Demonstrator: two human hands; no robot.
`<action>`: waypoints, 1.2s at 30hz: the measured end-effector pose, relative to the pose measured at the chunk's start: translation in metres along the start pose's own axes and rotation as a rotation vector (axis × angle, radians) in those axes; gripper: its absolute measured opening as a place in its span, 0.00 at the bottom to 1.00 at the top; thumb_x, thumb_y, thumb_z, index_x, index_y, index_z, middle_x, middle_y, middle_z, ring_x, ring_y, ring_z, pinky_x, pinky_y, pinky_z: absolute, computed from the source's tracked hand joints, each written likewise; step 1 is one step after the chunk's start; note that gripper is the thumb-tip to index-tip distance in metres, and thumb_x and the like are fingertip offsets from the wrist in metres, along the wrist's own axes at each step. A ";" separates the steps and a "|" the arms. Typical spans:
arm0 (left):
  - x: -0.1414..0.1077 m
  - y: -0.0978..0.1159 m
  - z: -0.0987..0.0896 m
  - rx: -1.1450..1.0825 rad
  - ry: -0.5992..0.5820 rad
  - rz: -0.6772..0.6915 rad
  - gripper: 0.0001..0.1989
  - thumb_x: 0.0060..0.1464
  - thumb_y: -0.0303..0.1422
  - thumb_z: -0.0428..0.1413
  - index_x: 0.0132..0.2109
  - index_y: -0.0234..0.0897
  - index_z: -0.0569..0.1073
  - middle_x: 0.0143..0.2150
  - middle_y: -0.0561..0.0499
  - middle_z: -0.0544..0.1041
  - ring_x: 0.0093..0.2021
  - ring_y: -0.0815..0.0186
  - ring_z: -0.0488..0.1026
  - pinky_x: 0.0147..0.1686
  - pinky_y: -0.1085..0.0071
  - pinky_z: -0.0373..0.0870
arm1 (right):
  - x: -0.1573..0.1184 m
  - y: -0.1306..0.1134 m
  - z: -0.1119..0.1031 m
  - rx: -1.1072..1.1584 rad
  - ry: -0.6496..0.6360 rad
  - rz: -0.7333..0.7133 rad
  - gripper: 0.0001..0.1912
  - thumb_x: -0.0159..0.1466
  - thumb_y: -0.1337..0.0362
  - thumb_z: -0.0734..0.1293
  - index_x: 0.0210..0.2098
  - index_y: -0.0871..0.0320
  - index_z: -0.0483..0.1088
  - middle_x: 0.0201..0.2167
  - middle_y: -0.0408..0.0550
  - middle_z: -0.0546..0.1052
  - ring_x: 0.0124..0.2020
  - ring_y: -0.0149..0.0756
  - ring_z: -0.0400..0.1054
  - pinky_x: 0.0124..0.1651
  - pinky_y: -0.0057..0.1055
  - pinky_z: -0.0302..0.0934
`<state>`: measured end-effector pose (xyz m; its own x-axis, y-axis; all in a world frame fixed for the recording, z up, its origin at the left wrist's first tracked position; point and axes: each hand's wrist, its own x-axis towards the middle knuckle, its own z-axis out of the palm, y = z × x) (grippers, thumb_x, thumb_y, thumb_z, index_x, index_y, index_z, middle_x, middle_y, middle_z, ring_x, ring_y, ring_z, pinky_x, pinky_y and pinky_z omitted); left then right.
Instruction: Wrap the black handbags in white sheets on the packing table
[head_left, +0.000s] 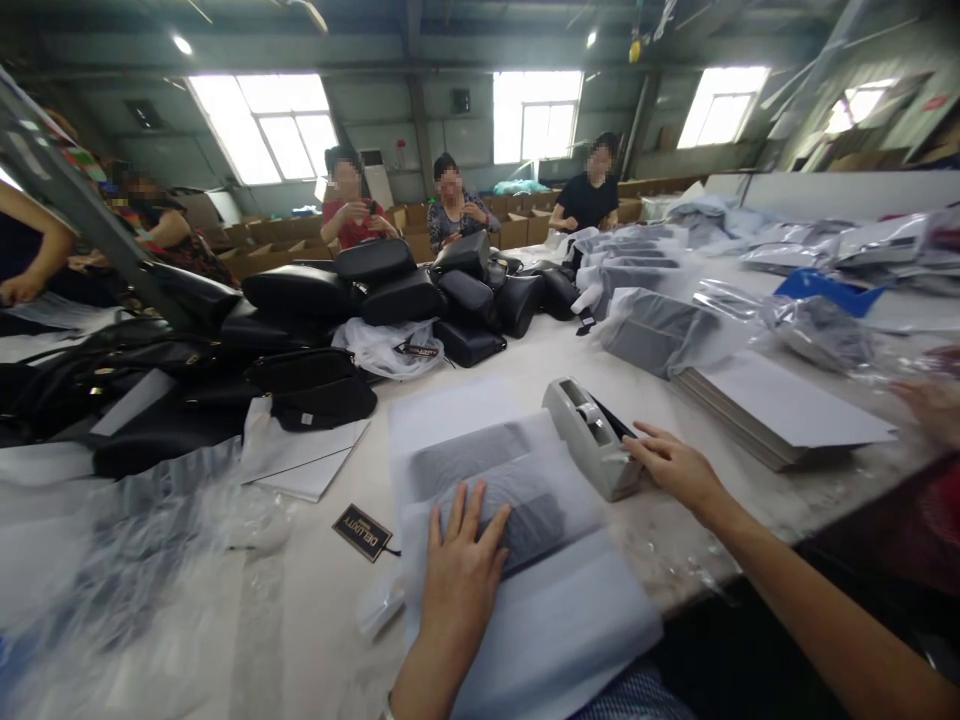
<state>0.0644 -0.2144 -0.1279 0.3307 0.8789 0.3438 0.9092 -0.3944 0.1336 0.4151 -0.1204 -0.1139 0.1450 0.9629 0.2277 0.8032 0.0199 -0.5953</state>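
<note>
Spread on the table in front of me is white tissue paper (570, 640), folded over a dark flat item (465, 450) that shows through it. My left hand (465, 560) lies on the paper with its fingers apart, pressing the fold down. Just right of the wrapping stands a grey tape dispenser (581, 430). At its near end the fingers of my right hand (671, 465) are closed in a pinch on the tape's end; the thin tape itself hardly shows. Left of the paper lies a black hang tag (366, 532) with gold lettering and a cord.
Black bags (397, 295) are heaped across the table's far side and left. Stacked grey-white boards (787, 410) and wrapped bags (652, 330) stand to the right. Crumpled clear plastic (150, 580) covers the near left. Several people sit beyond the table; another person's hand (930, 400) is at right.
</note>
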 end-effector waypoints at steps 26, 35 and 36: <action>-0.004 -0.003 0.008 -0.002 0.009 -0.007 0.24 0.59 0.28 0.55 0.61 0.52 0.69 0.70 0.48 0.58 0.69 0.48 0.55 0.60 0.38 0.60 | -0.069 -0.009 0.011 0.794 0.039 0.477 0.26 0.45 0.44 0.77 0.33 0.60 0.80 0.28 0.50 0.79 0.28 0.36 0.72 0.32 0.31 0.69; -0.002 -0.003 0.005 -0.013 0.000 -0.010 0.24 0.59 0.28 0.56 0.60 0.52 0.70 0.69 0.47 0.60 0.69 0.47 0.57 0.59 0.38 0.61 | -0.068 0.018 -0.027 -0.081 0.056 -0.388 0.12 0.67 0.59 0.63 0.41 0.52 0.79 0.42 0.49 0.81 0.42 0.42 0.75 0.47 0.36 0.67; -0.002 -0.003 0.005 -0.014 0.000 -0.010 0.24 0.58 0.28 0.56 0.60 0.52 0.70 0.69 0.47 0.60 0.68 0.47 0.57 0.60 0.37 0.61 | -0.065 0.012 -0.035 -0.141 0.007 -0.513 0.12 0.68 0.62 0.62 0.43 0.51 0.79 0.42 0.48 0.81 0.42 0.40 0.75 0.47 0.34 0.67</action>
<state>0.0621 -0.2140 -0.1333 0.3214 0.8829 0.3423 0.9088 -0.3891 0.1505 0.4355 -0.1924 -0.1085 -0.2836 0.8371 0.4678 0.8418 0.4510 -0.2966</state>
